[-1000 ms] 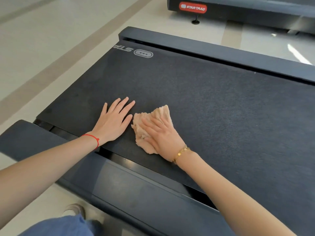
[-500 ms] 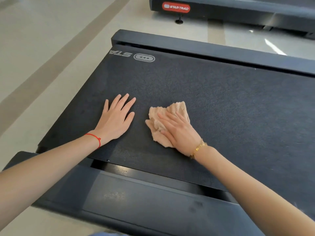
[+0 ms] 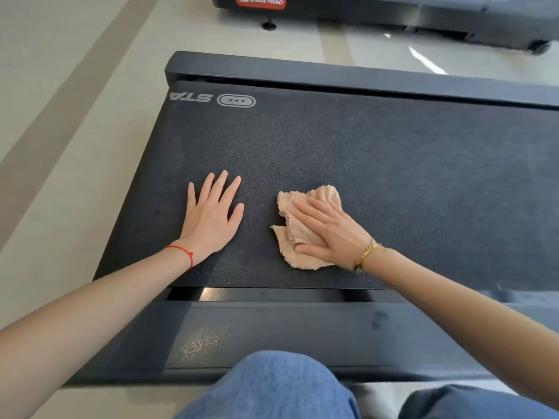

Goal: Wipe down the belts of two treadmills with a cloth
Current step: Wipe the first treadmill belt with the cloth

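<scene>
A dark textured treadmill belt (image 3: 378, 164) fills the middle of the head view, with a pale logo near its far left corner. A crumpled beige cloth (image 3: 298, 228) lies on the belt near its front edge. My right hand (image 3: 329, 234) presses flat on the cloth, fingers spread over it, a gold bracelet at the wrist. My left hand (image 3: 211, 219) rests palm down on the bare belt to the left of the cloth, fingers apart, a red string at the wrist. A second treadmill (image 3: 393, 10) stands at the top edge.
Dark side rails (image 3: 332, 74) frame the belt at the far side, and a wide dark rail (image 3: 272, 334) at the near side. My knees in blue jeans (image 3: 272, 388) are at the bottom. Pale floor (image 3: 60, 116) lies to the left.
My right hand has slid the cloth to the right along the belt, away from my left hand. The view has shifted so my knees show at the bottom.
</scene>
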